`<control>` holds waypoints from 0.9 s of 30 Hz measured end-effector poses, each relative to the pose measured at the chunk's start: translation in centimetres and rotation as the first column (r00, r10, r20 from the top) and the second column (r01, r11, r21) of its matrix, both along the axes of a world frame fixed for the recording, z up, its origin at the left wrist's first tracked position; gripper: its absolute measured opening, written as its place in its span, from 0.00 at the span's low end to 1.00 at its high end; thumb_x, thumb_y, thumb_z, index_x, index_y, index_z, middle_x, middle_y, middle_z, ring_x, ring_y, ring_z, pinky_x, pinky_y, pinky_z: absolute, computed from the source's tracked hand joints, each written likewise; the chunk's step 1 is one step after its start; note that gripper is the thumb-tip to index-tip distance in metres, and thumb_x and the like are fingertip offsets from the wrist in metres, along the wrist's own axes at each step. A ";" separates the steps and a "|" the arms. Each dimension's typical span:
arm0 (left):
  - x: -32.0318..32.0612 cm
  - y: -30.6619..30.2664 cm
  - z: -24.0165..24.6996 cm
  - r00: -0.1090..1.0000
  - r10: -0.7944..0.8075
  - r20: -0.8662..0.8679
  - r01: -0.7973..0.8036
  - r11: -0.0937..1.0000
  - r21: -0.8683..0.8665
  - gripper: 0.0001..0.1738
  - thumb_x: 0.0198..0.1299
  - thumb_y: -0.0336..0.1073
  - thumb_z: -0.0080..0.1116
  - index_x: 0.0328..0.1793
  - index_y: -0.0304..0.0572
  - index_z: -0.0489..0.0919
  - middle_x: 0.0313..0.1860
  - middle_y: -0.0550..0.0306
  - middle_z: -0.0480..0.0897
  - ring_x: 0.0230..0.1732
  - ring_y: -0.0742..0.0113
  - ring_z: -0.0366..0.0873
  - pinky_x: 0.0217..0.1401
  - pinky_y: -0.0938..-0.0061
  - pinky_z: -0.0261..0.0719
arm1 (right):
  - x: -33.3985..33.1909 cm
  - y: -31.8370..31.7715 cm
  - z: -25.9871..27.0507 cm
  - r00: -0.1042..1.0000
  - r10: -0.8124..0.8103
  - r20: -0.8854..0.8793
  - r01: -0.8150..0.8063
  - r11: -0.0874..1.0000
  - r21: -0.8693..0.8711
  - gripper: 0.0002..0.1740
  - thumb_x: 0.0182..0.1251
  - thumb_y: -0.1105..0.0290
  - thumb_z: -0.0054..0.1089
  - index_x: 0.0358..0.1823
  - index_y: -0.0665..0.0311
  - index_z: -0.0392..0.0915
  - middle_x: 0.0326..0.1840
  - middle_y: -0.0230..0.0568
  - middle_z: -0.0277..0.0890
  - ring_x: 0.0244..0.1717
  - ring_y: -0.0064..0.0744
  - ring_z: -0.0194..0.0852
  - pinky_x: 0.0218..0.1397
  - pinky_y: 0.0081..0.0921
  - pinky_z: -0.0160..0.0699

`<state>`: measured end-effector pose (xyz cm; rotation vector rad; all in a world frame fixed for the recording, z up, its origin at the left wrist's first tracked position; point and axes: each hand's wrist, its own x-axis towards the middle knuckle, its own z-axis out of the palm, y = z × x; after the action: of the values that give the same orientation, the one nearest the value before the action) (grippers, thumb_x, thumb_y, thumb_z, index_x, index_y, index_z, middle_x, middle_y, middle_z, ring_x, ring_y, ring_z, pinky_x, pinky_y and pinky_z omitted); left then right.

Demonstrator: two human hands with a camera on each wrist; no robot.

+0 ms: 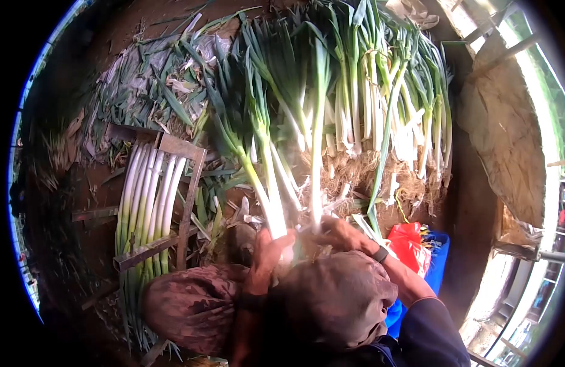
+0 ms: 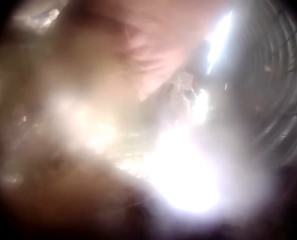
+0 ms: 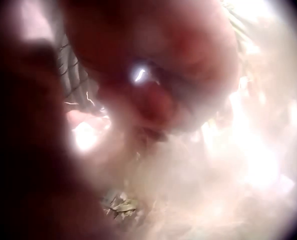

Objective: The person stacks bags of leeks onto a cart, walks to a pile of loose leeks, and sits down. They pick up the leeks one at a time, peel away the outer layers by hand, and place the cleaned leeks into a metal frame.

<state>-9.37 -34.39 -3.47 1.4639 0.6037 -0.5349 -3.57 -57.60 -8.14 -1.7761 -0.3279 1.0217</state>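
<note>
Head view: my left hand (image 1: 269,255) grips a white leek stalk (image 1: 275,211) low down; my right hand (image 1: 343,235) is near it; I cannot tell its hold

Saw smooth, glossy leeks (image 1: 274,196) at frame centre, rough, fibrous texture in the roots (image 1: 359,171) just right of them. Noted shiny, thin plastic in the red bag (image 1: 408,246) at lower right, matt, creased fabric in the brown cloth (image 1: 331,300) at bottom centre, dull, wrinkled finish on the tan sheet (image 1: 505,128) at upper right.
</note>
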 end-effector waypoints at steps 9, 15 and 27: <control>-0.9 -3.1 -3.5 0.982 0.168 -0.089 -0.189 0.917 -0.350 0.17 0.56 0.28 0.60 0.53 0.29 0.79 0.41 0.54 0.85 0.36 0.66 0.81 0.42 0.73 0.78 | -4.6 -2.6 -2.9 0.867 0.348 -0.357 0.011 0.702 0.712 0.23 0.68 0.57 0.61 0.53 0.70 0.76 0.47 0.42 0.80 0.42 0.28 0.78 0.39 0.28 0.77; -0.3 -0.4 3.3 0.995 0.081 0.062 -0.064 0.969 -0.239 0.14 0.54 0.27 0.61 0.47 0.30 0.81 0.35 0.55 0.84 0.32 0.70 0.81 0.35 0.76 0.78 | 3.5 0.9 7.2 0.748 0.078 0.659 0.130 0.956 -0.262 0.39 0.58 0.61 0.67 0.71 0.56 0.62 0.66 0.54 0.68 0.48 0.47 0.80 0.46 0.38 0.81; -6.3 8.8 20.3 0.713 -0.230 0.662 0.391 0.914 -0.104 0.31 0.65 0.45 0.55 0.67 0.29 0.67 0.55 0.42 0.78 0.49 0.57 0.81 0.42 0.65 0.88 | 5.7 13.8 21.8 -0.067 0.048 0.997 -0.554 0.829 -0.077 0.22 0.56 0.70 0.66 0.54 0.61 0.78 0.49 0.41 0.82 0.52 0.38 0.81 0.59 0.36 0.81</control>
<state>-15.65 -25.56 16.80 1.4072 -0.2618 -0.3140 2.16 -43.81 13.66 -1.7592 -1.8469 -0.3782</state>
